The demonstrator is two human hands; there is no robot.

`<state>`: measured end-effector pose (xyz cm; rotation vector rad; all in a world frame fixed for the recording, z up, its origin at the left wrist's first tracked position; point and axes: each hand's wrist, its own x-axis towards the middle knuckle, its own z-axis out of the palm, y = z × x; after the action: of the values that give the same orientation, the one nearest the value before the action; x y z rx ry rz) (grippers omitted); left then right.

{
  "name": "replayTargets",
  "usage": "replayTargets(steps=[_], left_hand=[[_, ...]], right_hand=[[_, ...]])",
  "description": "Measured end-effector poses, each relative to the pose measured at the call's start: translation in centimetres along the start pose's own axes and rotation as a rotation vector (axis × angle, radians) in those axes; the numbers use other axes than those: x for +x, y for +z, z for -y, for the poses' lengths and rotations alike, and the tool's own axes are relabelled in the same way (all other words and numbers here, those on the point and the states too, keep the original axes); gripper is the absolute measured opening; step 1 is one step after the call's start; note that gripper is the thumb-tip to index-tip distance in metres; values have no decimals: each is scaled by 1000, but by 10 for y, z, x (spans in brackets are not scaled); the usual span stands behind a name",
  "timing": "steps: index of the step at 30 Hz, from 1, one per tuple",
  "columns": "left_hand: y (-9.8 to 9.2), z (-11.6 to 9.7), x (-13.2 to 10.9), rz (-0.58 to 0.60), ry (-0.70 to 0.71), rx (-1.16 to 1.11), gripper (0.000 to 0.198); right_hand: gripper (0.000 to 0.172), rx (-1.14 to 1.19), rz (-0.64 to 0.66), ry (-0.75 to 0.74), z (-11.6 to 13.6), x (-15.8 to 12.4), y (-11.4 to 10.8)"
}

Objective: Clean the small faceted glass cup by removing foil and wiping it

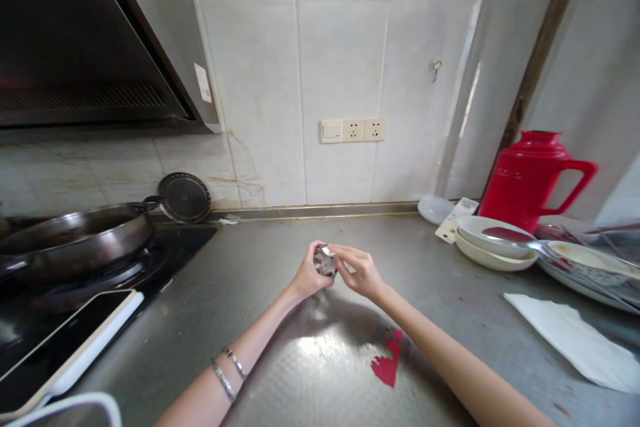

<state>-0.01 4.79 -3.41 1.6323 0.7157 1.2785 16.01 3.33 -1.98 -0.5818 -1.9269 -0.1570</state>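
Note:
Over the middle of the steel counter [310, 387], my left hand [307, 273] is wrapped round a small round container [326, 262] whose facing end looks silvery and crumpled, like foil. The container's exact kind is hard to make out. My right hand [363, 271] has its fingers pinched together at the container's right edge, touching a bit of the pale, shiny material there. Below my hands, a torn red scrap [387, 360] lies flat on the counter.
To the left, a metal pan [100, 240] sits on the black stove, with a phone [65, 347] in front. Stacked bowls [495, 257], a red thermos [523, 180], a patterned plate [595, 273] and a white paper sheet [575, 340] are on the right.

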Motion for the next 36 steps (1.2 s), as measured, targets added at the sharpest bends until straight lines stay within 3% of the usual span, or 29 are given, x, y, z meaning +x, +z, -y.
replayTargets(steps=[5,12,14,20,27,33,36], left_hand=[[-2,4,-4,-11,-62,100,74],[1,5,-3,59,11,5,69],[2,4,-4,48,9,5,69],[2,1,-5,17,-61,97,77],[2,3,-3,45,-33,47,73],[5,-3,-3,-18,-42,-4,73],[5,-4,-3,-23,-60,-22,73]], right_hand=[[23,0,-21,164,-4,-3,5],[33,-109,86,-164,3,-2,2],[33,-67,69,-119,2,-1,1],[23,27,-57,230,-4,-2,5],[31,-3,18,-16,1,-1,2],[25,76,-102,321,-2,-1,6],[25,76,-92,276,2,1,4]])
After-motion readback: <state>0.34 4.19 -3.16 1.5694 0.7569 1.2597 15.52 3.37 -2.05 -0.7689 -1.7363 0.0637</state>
